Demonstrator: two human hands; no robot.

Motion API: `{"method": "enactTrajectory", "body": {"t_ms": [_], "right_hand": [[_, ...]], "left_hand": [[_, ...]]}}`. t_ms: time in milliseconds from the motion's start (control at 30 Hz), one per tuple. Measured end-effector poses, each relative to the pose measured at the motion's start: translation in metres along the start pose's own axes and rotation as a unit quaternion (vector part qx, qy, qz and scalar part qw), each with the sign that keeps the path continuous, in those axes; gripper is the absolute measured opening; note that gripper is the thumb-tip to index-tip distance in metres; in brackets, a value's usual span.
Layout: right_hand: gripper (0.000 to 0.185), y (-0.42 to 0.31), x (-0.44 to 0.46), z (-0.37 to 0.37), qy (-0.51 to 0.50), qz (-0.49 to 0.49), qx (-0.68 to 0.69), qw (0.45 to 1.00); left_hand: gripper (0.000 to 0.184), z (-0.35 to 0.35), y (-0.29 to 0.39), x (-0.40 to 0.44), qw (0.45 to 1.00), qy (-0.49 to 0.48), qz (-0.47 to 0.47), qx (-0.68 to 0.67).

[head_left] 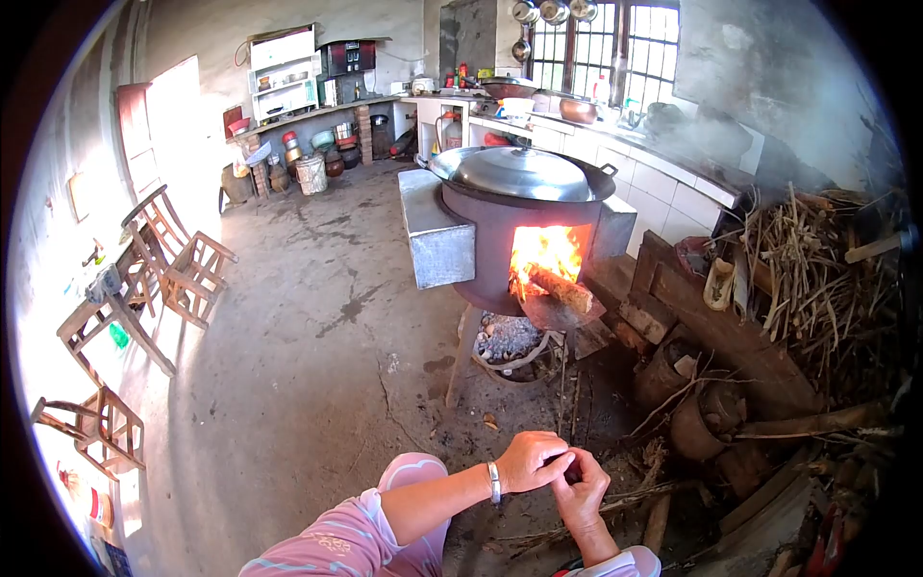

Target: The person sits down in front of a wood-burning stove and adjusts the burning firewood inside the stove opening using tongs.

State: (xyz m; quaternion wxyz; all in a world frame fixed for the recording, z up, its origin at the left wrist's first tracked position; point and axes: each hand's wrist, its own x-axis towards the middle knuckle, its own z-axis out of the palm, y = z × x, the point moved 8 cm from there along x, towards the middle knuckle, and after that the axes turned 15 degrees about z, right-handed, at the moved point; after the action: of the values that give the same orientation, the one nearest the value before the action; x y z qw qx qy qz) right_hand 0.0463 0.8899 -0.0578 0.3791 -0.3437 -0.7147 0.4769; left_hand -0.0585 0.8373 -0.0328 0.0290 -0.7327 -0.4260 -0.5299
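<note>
1 wide head-worn view, forward and down, knee (414, 469) close below, stove (478, 247) midway, far wall (402, 27) beyond.

Wooden chairs (199, 274) stand on the concrete floor (288, 317) at the left. Farther back, a whitish bucket (311, 176) sits near a brick pillar (364, 135). A copper-coloured pot (578, 112) rests on the white-tiled counter (652, 179) before a barred window (653, 43); metal pans (555, 12) hang above.

Wok (606, 187) interior hidden by lid (522, 175); left hand (532, 463), right hand (582, 490) contents unclear.
</note>
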Motion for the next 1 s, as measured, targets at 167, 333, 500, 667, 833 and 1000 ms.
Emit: {"method": "enactTrajectory", "body": {"t_ms": [167, 333, 500, 667, 833, 1000], "right_hand": [[0.020, -0.0009, 0.0017, 0.0005, 0.000, -0.003, 0.004, 1.000], [0.021, 0.0038, 0.0026, 0.0011, 0.007, -0.006, -0.009, 1.000], [0.023, 0.0027, 0.0035, 0.0011, 0.012, -0.031, -0.025, 0.999], [0.025, 0.0062, 0.0034, 0.0018, 0.008, -0.023, -0.024, 0.999], [0.025, 0.0027, 0.0026, 0.0011, 0.010, -0.016, -0.029, 0.999], [0.023, 0.0009, 0.0020, 0.0007, 0.008, -0.008, -0.022, 1.000]], "left_hand": [[0.024, 0.0003, -0.0014, -0.0001, 1.000, 0.002, -0.002, 0.012], [0.021, 0.0014, -0.0022, -0.0001, 1.000, -0.002, -0.004, 0.015], [0.017, 0.0021, -0.0047, -0.0012, 1.000, -0.010, -0.013, 0.014], [0.016, 0.0040, -0.0074, -0.0031, 1.000, -0.014, -0.018, 0.012], [0.017, 0.0034, -0.0054, -0.0016, 1.000, -0.013, -0.017, 0.017], [0.021, 0.0031, -0.0035, -0.0004, 1.000, -0.017, -0.016, 0.008]]}}
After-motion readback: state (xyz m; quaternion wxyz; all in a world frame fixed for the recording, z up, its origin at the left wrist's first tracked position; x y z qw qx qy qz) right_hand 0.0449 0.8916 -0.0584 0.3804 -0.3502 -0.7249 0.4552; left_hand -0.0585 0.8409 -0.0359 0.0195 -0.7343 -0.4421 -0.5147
